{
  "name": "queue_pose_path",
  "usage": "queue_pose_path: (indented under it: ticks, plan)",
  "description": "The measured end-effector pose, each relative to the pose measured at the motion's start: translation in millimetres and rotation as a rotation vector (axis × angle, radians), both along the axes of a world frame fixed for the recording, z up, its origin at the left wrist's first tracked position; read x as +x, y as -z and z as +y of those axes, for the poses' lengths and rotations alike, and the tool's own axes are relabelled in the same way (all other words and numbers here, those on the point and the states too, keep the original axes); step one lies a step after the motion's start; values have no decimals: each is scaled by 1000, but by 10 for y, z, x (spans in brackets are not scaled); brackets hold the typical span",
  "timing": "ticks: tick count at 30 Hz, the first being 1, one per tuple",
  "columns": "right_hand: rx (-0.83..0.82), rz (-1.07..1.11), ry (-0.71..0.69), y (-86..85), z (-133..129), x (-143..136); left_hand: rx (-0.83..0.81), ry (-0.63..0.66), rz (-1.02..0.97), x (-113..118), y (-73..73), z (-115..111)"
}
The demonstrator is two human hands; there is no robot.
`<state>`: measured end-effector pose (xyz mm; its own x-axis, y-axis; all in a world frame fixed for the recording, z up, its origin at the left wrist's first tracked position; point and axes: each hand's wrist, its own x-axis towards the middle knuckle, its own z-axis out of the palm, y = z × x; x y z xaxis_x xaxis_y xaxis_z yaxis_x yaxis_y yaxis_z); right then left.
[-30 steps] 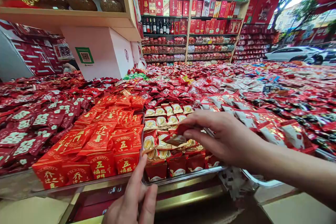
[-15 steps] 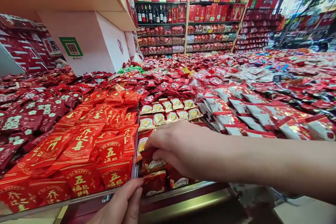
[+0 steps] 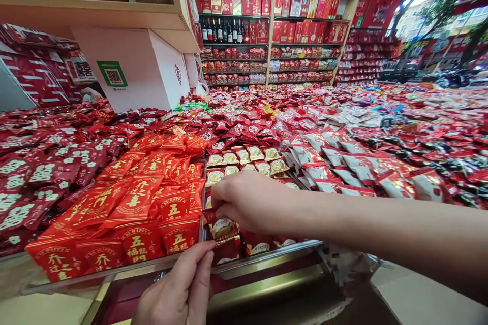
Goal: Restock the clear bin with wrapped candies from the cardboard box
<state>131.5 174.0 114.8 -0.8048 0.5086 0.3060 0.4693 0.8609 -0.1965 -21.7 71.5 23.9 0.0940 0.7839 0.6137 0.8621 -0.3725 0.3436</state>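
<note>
My right hand [image 3: 247,200] reaches in from the right over a clear plastic tray [image 3: 267,253], its fingers curled down onto a dark red snack packet [image 3: 223,227] with a pale oval picture. The fingertips are partly hidden behind the hand. Thumb and fingers of my left hand [image 3: 183,279] are pinched together at the tray's front edge, beside the divider; what lies between them is not visible. Behind my right hand are rows of cream and gold wrapped packets [image 3: 254,153]. Bright red packets with gold characters [image 3: 135,198] fill the compartment to the left.
White and red packets [image 3: 358,167] lie to the right, maroon ones [image 3: 49,167] to the left. A white box with a QR code [image 3: 129,68] stands under a wooden cabinet [image 3: 114,12]. Shelves of bottles and red boxes [image 3: 244,0] stand behind. A gold metal edge [image 3: 274,284] runs below the tray.
The view has tilted up a little and shifted, showing more of the upper shelves. My right hand stays over the same packets, and my left hand remains pinched at the tray's front edge.
</note>
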Motion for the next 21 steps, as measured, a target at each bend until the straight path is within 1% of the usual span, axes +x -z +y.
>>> queue_pose_path:
  ticks: [2, 5, 9, 11, 14, 17, 21]
  plan:
    - [-19, 11, 59, -2, -17, 9, -63, -16, 14, 26, -56, -6]
    - [-2, 60, 130, 5, -57, 30, -177, -66, 28, 74, -131, -8]
    - [-73, 56, 100, 42, -98, 55, -318, -99, 54, 109, -204, -18]
    - [-117, 34, 103, 67, -106, 60, -334, -89, 43, 116, -226, -29]
    - [-149, 19, 117, 80, -112, 52, -315, -85, 29, 126, -243, -37]
    - [-209, -22, 135, 49, -119, 34, -283, -101, 19, 141, -265, -34]
    - [-310, -147, 129, -18, -121, 15, -280, -103, -1, 159, -304, -34]
